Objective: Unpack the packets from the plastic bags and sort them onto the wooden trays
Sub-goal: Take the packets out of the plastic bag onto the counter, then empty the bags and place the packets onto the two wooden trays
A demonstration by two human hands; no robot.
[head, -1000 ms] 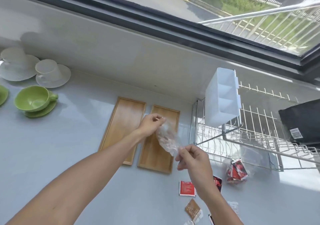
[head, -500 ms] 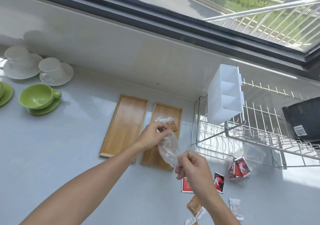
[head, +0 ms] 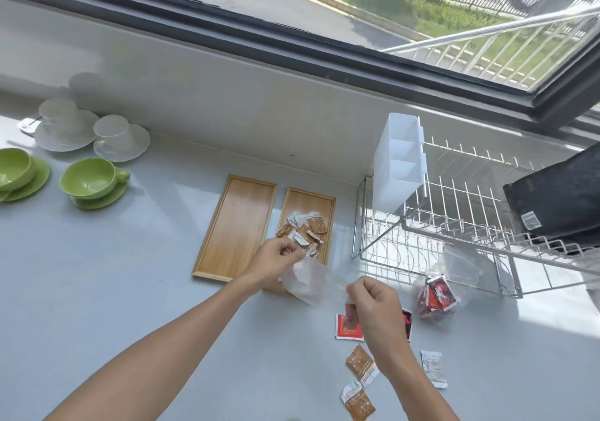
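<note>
Hands grip 1 clear plastic bag between them, left hand at its mouth, right hand lifting its tail, so brown packets spill onto the right wooden tray.

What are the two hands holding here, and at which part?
Both hold one clear plastic bag. The left hand grips its end over the right wooden tray; the right hand pinches the opposite end.
</note>
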